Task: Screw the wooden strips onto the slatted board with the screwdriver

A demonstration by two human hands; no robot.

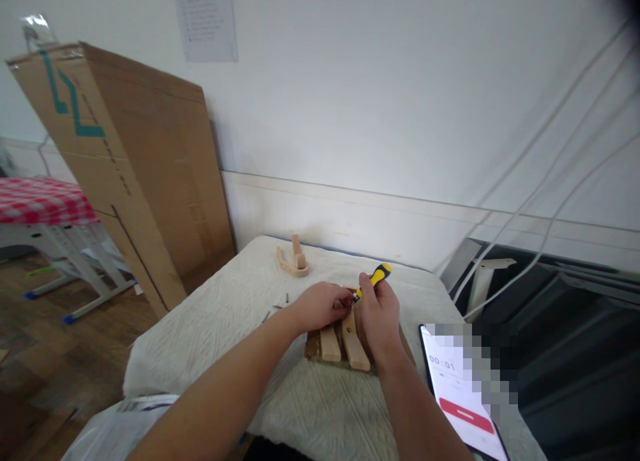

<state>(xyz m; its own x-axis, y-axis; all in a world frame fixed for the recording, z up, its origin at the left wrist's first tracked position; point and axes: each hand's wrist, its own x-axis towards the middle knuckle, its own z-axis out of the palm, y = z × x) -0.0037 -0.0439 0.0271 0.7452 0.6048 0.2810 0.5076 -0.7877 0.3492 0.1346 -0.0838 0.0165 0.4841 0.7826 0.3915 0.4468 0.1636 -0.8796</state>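
A yellow and black screwdriver [382,272] is gripped in my right hand [381,317], its handle slanting up to the right and its shaft pointing down to the left. Close to its tip, the fingers of my left hand [323,305] are pinched together; what they hold is hidden. Under both hands lies a brown board [313,347]. On it rest two pale wooden pieces, a straight one [330,346] on the left and a curved one [356,352] with a hole on the right. Their far ends are covered by my hands.
Several small screws [287,298] lie left of my left hand on the cloth-covered table [200,341]. More wooden pieces [299,269] sit near the back edge. A phone [463,397] lies at the right. A tall cardboard box [155,167] stands left, and white cables [543,187] hang at right.
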